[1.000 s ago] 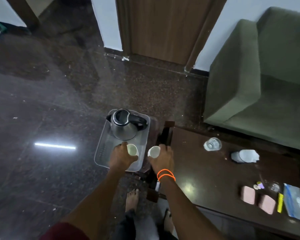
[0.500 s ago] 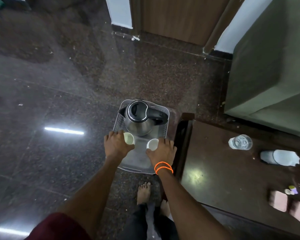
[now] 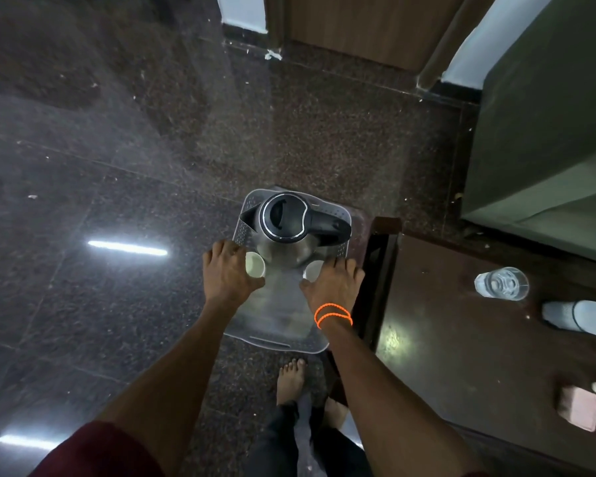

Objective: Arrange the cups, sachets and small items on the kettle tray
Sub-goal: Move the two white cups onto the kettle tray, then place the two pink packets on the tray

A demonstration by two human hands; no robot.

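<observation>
The clear tray (image 3: 272,333) sat just left of the dark bench (image 3: 461,339), its near half bare. The kettle (image 3: 288,232) filled its far end. Just before it, the left hand (image 3: 226,273) gripped one white cup (image 3: 254,265) and the right hand (image 3: 334,282) gripped another cup (image 3: 313,270), both over the tray, near its side edges.

Tray front (image 3: 276,325): bare, open from above.
Tray back: filled by kettle (image 3: 286,232).
Right side: table edge (image 3: 379,270) just beside.
</observation>
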